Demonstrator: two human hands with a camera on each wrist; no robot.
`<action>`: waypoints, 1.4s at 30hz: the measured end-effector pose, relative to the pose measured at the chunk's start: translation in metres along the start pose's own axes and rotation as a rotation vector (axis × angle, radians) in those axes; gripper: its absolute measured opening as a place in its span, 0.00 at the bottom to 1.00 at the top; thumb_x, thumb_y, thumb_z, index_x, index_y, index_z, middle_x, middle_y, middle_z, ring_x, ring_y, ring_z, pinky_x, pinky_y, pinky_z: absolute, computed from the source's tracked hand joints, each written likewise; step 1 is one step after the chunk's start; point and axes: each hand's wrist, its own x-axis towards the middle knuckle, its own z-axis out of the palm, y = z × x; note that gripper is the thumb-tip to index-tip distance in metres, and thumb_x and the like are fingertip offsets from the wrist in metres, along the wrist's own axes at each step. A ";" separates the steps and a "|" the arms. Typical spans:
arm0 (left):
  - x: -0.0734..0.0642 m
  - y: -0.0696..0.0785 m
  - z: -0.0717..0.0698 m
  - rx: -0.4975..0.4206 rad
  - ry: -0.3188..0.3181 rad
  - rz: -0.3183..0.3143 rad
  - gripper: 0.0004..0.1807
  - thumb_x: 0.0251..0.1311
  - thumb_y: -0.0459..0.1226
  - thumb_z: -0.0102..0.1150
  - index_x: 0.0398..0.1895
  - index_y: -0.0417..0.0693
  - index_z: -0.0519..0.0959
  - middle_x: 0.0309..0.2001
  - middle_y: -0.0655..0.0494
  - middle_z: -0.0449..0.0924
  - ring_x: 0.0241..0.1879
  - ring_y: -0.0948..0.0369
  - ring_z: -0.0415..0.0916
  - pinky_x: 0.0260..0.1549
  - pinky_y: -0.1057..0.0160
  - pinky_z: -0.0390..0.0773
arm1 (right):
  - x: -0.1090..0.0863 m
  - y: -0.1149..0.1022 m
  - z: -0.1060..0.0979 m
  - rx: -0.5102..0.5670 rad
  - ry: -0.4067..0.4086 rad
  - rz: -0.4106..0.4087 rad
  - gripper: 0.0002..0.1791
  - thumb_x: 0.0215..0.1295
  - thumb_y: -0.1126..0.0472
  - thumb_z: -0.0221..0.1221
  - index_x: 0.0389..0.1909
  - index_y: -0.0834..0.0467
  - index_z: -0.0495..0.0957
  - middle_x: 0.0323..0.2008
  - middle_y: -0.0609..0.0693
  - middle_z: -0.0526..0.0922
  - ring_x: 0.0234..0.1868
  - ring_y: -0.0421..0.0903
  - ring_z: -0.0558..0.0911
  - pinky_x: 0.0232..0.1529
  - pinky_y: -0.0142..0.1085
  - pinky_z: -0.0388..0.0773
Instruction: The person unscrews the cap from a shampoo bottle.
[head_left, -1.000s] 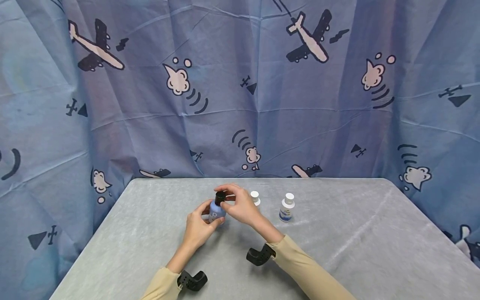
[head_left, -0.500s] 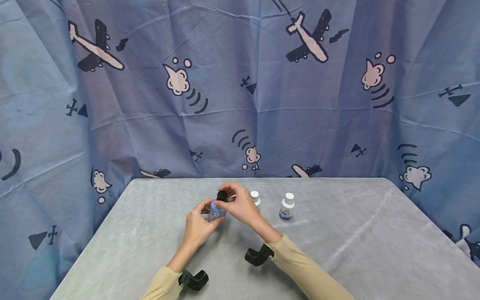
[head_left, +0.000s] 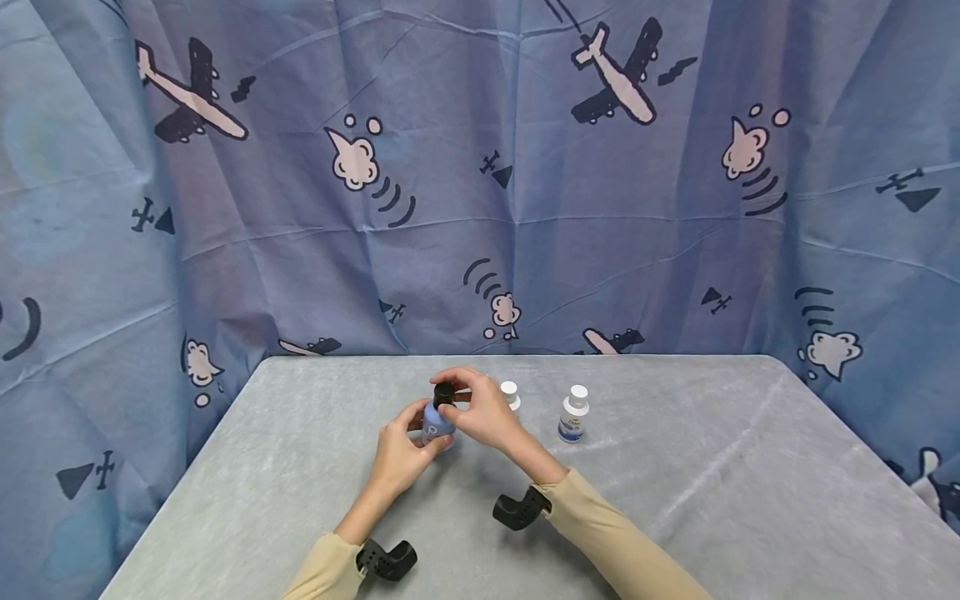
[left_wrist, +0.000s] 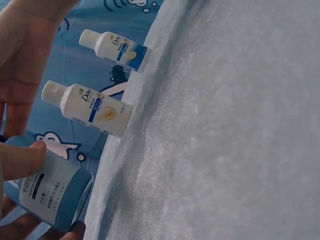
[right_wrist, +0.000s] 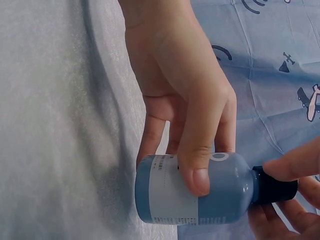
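Observation:
A blue bottle (head_left: 435, 423) with a pale label is gripped round its body by my left hand (head_left: 397, 457), thumb on the near side. At its top, my right hand (head_left: 483, 414) pinches the black cap (head_left: 444, 394) between thumb and fingers. The right wrist view shows the cap (right_wrist: 276, 185) on the bottle's neck, with the left thumb across the label. In the left wrist view, the bottle's lower part (left_wrist: 50, 192) shows between fingers. Whether its base touches the table cannot be told.
Two white bottles with white caps stand upright on the grey-covered table (head_left: 712, 467). The nearer-to-hand bottle (head_left: 510, 393) is partly hidden behind my right hand; the other bottle (head_left: 573, 417) is to its right. A patterned blue curtain (head_left: 450, 167) hangs behind the table.
My right thumb and fingers have shifted round the black cap, first one way and then back. The blue bottle has tilted and turned slightly in my left hand. The white bottles have stayed put.

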 end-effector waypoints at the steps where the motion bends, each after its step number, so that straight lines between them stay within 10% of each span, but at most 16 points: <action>1: 0.000 0.000 0.000 -0.003 -0.007 0.000 0.31 0.46 0.34 0.72 0.57 0.39 0.75 0.44 0.41 0.83 0.44 0.51 0.82 0.39 0.61 0.84 | 0.000 0.000 0.000 0.004 -0.008 -0.002 0.20 0.53 0.75 0.61 0.49 0.62 0.79 0.47 0.58 0.82 0.48 0.52 0.82 0.51 0.35 0.80; 12: 0.000 0.001 0.000 0.005 -0.015 -0.001 0.31 0.46 0.35 0.73 0.57 0.41 0.75 0.44 0.43 0.83 0.44 0.52 0.82 0.39 0.61 0.84 | -0.001 -0.001 -0.004 0.022 -0.085 0.005 0.22 0.57 0.72 0.60 0.55 0.61 0.75 0.53 0.56 0.80 0.55 0.52 0.80 0.57 0.41 0.77; 26: -0.001 0.001 0.003 0.090 0.100 0.050 0.30 0.38 0.38 0.77 0.49 0.41 0.79 0.37 0.47 0.85 0.37 0.54 0.82 0.35 0.61 0.82 | -0.003 -0.001 -0.001 -0.068 0.065 0.095 0.21 0.51 0.60 0.71 0.47 0.57 0.79 0.39 0.52 0.83 0.36 0.44 0.82 0.39 0.33 0.81; 42: -0.003 0.000 -0.002 0.004 -0.070 -0.026 0.33 0.49 0.38 0.72 0.60 0.40 0.72 0.46 0.43 0.82 0.47 0.51 0.79 0.41 0.58 0.84 | -0.004 -0.001 -0.003 -0.033 -0.037 -0.001 0.20 0.53 0.73 0.63 0.49 0.61 0.79 0.45 0.57 0.84 0.46 0.51 0.84 0.49 0.36 0.81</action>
